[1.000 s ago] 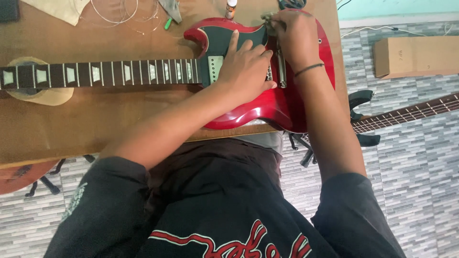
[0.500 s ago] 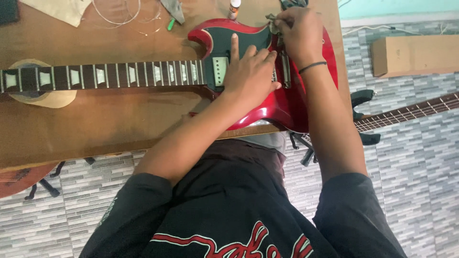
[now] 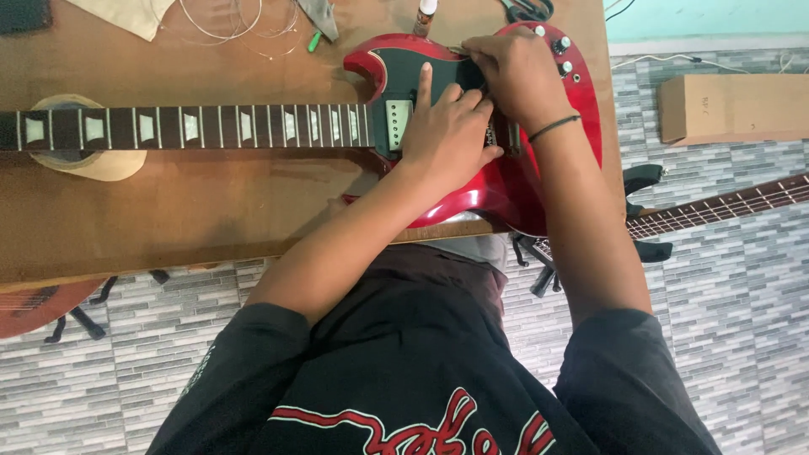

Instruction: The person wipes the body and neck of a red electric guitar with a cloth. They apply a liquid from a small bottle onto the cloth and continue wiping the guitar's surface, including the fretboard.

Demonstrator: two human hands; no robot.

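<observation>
Both hands are down on the body of a red electric guitar (image 3: 506, 190) that lies flat on a wooden tabletop (image 3: 168, 219), its neck (image 3: 185, 128) running off to the left. Left hand (image 3: 447, 135) lies spread and relaxed across the black pickguard, forefinger stretched out toward the upper horn, gripping nothing that I can see. Right hand (image 3: 518, 72) is bunched up just above it, fingertips pinched together over the strings near the bridge; whether they grip a string or some small tool I cannot tell, since the knuckles cover it. A dark band circles that wrist. The two hands touch where the left fingers meet the right fist.

Behind the guitar on the tabletop lie loose coils of wire string (image 3: 227, 21), a small green-handled tool (image 3: 313, 40), a little bottle (image 3: 424, 17) and black scissors (image 3: 527, 8). A pale rounded rest (image 3: 93, 160) sits under the neck. Off to the right on the tiled floor (image 3: 742, 320) are a cardboard box (image 3: 733, 108) and part of another guitar (image 3: 716, 206).
</observation>
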